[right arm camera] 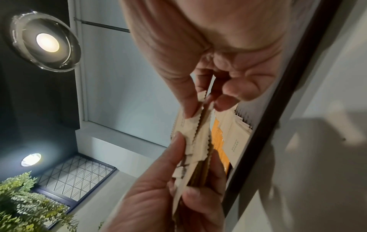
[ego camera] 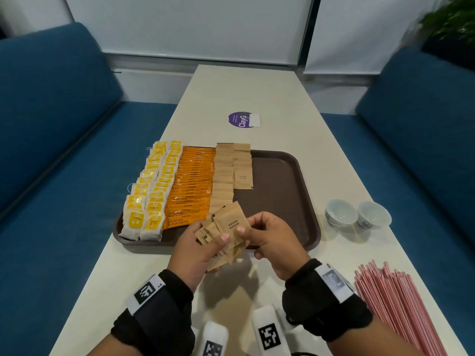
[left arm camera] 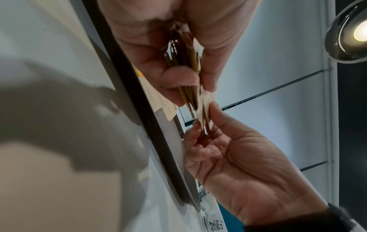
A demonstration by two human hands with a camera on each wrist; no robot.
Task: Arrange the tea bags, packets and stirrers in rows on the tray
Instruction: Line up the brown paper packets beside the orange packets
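Note:
A brown tray [ego camera: 277, 191] holds rows of yellow tea bags [ego camera: 151, 191], orange coffee packets [ego camera: 192, 186] and brown sugar packets [ego camera: 223, 173], with a shorter second sugar column [ego camera: 243, 165] beside them. Over the tray's near edge my left hand [ego camera: 205, 242] grips a fanned stack of brown sugar packets [ego camera: 218, 255]. My right hand [ego camera: 253, 228] pinches the top packet [ego camera: 231, 222] of that stack between thumb and fingers. In the right wrist view the right hand [right arm camera: 200, 108] nips that packet's serrated edge. The left wrist view shows the stack [left arm camera: 190, 53] edge-on. Pink stirrers [ego camera: 393, 304] lie on the table at the right.
Two small white cups [ego camera: 357, 214] stand on the table right of the tray. A purple round sticker [ego camera: 241, 120] lies beyond the tray. Blue sofas [ego camera: 51, 150] flank the narrow white table [ego camera: 257, 93]. The tray's right half is bare.

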